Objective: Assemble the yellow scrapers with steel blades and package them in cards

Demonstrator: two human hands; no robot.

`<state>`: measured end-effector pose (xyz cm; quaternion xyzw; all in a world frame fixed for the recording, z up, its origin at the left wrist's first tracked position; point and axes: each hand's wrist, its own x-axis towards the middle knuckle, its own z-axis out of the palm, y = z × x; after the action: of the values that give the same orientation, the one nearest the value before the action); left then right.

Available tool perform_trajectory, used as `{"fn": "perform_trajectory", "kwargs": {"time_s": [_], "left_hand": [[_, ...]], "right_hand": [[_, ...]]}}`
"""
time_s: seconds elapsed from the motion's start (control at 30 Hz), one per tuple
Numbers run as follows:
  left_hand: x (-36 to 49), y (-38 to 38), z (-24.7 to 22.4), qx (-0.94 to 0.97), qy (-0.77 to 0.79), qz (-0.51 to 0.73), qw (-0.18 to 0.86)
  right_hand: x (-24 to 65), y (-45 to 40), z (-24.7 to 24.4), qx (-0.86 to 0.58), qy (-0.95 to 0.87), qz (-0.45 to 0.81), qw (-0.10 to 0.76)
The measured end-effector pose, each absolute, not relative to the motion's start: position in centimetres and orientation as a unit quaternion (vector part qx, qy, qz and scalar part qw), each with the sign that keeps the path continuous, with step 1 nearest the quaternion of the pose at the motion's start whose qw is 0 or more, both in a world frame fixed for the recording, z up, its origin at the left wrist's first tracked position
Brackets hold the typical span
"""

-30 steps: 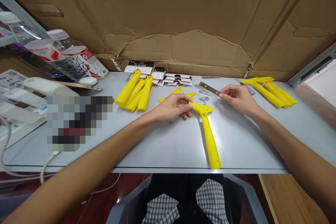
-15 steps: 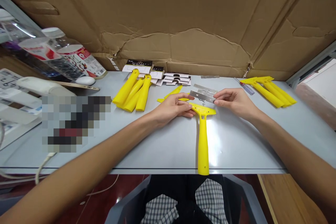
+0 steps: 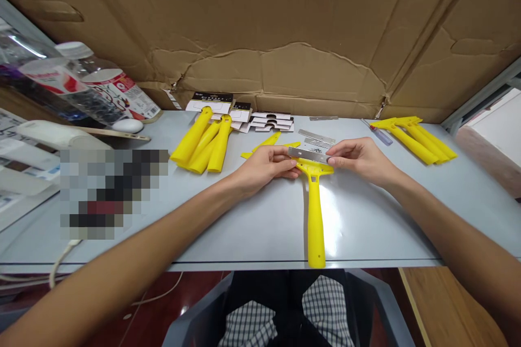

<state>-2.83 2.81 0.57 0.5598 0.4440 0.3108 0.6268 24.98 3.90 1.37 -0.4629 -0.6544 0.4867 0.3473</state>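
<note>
Pinching a yellow T-shaped handle [image 3: 316,217] by its head, the left hand [image 3: 271,168] is holding it, butt end at the table [image 3: 244,227]'s near edge. The right hand [image 3: 360,160] is gripping a metal blade [image 3: 308,154] just beyond the head; loose blades [image 3: 316,136] are lying farther back.

Here's the blade [image 3: 308,155] between left hand [image 3: 271,167] and right hand [image 3: 358,158], at the scraper's [image 3: 316,211] head; screws [image 3: 316,150] behind, handles [image 3: 198,143] off left, screwdriver [image 3: 382,137] right, cardboard [image 3: 260,21] behind everything!

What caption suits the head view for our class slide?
Left hand holds a yellow T-shaped handle; right hand holds a flat metal blade at its head.
</note>
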Motion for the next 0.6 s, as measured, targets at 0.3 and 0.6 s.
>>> {"fn": "perform_trajectory", "kwargs": {"time_s": [0.3,0.6], "left_hand": [[-2.84,2.92,0.57,0.532,0.449,0.327,0.639],[-2.79,2.89,0.69,0.506,0.454,0.366,0.635]], "right_hand": [[25.23,4.15,1.10,-0.473,-0.643,0.495,0.344],[24.92,4.13,0.89,-0.477,-0.635,0.499,0.347]]}}
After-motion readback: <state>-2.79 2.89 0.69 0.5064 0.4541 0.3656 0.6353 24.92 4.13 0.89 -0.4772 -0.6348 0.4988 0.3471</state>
